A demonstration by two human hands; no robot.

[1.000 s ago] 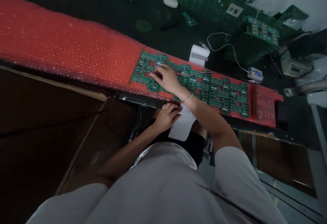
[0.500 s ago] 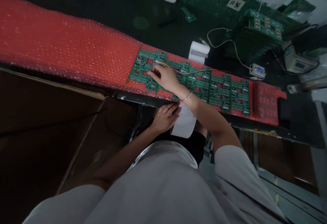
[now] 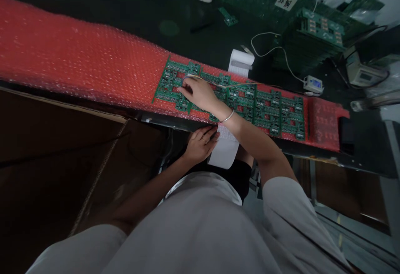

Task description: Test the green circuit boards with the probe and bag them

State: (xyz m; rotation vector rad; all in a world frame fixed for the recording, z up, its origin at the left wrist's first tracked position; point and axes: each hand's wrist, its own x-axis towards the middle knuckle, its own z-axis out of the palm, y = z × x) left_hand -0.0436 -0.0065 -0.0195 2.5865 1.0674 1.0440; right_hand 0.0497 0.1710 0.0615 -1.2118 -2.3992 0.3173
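Observation:
A row of green circuit boards lies on red bubble wrap spread along the bench. My right hand rests on the leftmost board, fingers pinched on a small probe whose thin wire trails off to the right. My left hand sits below the bench edge with its fingers curled on a strip of white paper that hangs down over my lap.
A white paper roll stands behind the boards. A small meter with a lit display and a white cable sit at the right. Stacked green boards fill the back right. An open cardboard box stands at the left.
My right hand has crept slightly left and up on the leftmost board. The left hand has stayed on the paper strip.

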